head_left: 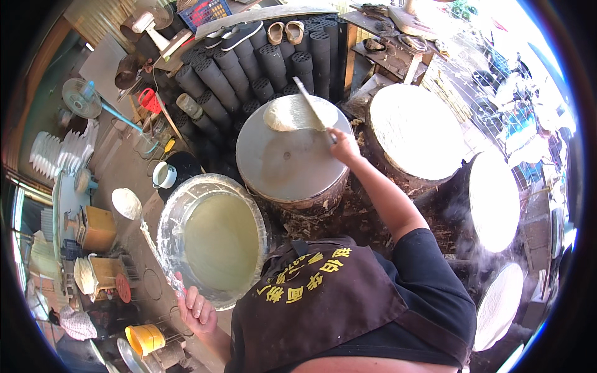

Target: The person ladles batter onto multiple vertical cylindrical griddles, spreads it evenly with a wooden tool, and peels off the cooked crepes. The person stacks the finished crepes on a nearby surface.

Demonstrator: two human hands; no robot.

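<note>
My right hand (345, 148) is closed round the lower end of a long flat scraper (312, 104). Its blade lies slantwise over a pool of pale batter (287, 117) at the far side of a round grey griddle (267, 155). The near part of that griddle looks bare with a damp sheen. At the lower left, my left hand (198, 311) grips the handle of a ladle (127, 203), its bowl white with batter and held out left of a big metal basin (169, 231). Thin greenish-cream batter (222, 242) stands in this basin.
Rightward curve three more round griddles, bright white on top: a far one (416, 132), a middle one (494, 201) and a near one (499, 304), with steam between. Black coal briquettes (230, 81) are stacked behind, shoes (242, 35) on top. An enamel mug (164, 175) stands by the basin.
</note>
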